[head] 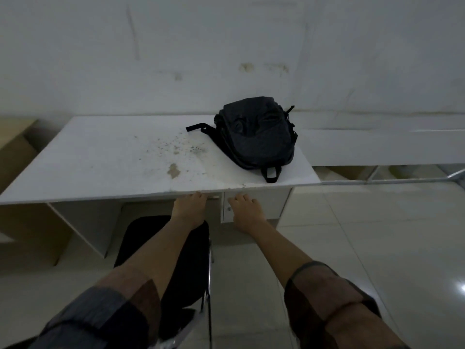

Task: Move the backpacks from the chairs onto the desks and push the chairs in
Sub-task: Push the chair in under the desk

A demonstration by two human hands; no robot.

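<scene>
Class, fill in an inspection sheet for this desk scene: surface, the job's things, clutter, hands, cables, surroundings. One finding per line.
Surface: white desk, stained and speckled near its middle.
Job's things: black backpack lies on the desk's right part; black chair stands in front of the desk, its seat partly under it.
Clutter: nothing seen.
Hands: left hand and right hand reach to the desk's front edge, fingers straight, holding nothing.
Cables: nothing seen.
Surroundings: marked white wall, tiled floor, cardboard box at left.
</scene>
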